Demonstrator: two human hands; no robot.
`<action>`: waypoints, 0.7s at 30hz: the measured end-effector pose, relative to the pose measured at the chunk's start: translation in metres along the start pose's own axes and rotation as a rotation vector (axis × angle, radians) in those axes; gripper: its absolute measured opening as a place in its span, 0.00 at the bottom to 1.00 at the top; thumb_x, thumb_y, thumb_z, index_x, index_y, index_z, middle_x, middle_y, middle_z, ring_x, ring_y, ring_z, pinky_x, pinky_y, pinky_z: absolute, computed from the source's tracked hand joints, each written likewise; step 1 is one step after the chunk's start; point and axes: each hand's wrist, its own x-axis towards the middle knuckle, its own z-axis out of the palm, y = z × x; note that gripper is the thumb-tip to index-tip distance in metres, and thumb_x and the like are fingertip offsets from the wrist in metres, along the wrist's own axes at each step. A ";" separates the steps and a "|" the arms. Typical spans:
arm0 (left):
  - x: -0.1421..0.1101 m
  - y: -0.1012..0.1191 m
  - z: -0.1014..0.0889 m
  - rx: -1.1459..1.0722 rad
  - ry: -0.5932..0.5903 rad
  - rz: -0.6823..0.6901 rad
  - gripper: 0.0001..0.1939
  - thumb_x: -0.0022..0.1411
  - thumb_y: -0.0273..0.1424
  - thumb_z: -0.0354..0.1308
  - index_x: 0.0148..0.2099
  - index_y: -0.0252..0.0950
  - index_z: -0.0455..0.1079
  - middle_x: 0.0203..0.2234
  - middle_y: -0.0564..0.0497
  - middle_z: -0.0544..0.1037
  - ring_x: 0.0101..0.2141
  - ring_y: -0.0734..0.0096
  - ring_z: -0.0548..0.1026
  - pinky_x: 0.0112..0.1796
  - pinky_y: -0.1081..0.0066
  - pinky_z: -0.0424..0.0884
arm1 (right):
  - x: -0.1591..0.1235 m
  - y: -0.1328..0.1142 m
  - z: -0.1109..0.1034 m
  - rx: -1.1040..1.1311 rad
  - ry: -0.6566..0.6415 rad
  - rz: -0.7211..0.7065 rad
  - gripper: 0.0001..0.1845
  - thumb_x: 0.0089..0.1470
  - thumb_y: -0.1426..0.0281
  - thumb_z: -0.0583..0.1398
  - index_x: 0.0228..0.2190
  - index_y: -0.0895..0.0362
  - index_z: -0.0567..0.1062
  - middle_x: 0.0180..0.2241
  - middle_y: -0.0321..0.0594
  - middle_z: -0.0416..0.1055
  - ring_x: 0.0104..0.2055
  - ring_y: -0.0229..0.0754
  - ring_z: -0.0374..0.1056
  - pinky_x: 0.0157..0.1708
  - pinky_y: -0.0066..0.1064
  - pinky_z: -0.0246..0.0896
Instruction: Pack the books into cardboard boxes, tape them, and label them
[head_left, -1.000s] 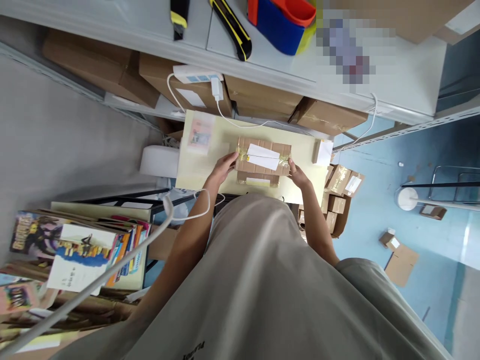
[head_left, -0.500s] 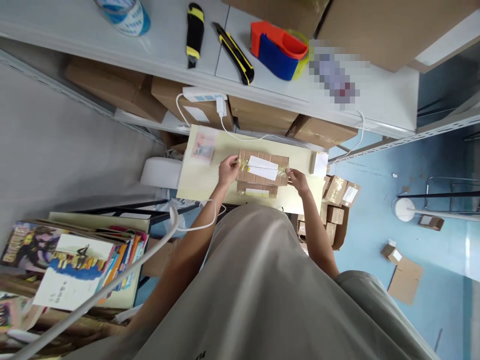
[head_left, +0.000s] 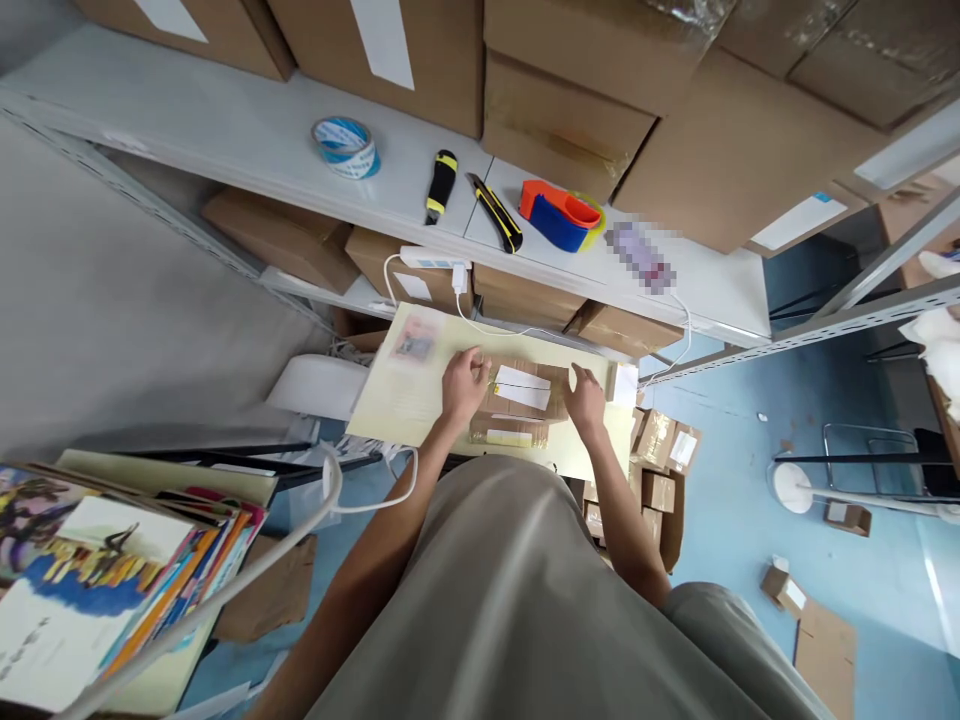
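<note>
A small brown cardboard package [head_left: 559, 388] lies on the cream-coloured board before me. On its top is a white paper label [head_left: 523, 388] crossed by a thin dark line. My left hand [head_left: 463, 387] is at the package's left end, thumb and fingers apart. At the right end is my right hand [head_left: 586, 400], its fingers curved but apart. Neither hand visibly grips the package, though light contact cannot be ruled out. Nearer my body, partly covered, sits another taped cardboard piece [head_left: 478, 432] with a pale label.
On the shelf above lie a tape roll [head_left: 346, 148], two utility knives [head_left: 442, 187] and an orange-blue tape dispenser [head_left: 561, 215]. A small white box [head_left: 622, 384] stands right of my right hand. Books [head_left: 112, 570] are stacked at left; taped parcels [head_left: 658, 440] sit at lower right.
My fingers have loosened from the package's two ends, where they were pinching before. The camera has tilted up, so more of the shelf and its boxes shows.
</note>
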 end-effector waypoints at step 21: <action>0.014 0.138 -0.002 -0.309 0.079 0.217 0.41 0.77 0.68 0.54 0.24 0.41 0.75 0.16 0.52 0.71 0.22 0.67 0.70 0.33 0.61 0.64 | 0.245 -0.165 -0.063 -0.262 0.314 -0.433 0.30 0.78 0.58 0.59 0.65 0.71 0.71 0.66 0.76 0.71 0.75 0.70 0.65 0.75 0.78 0.51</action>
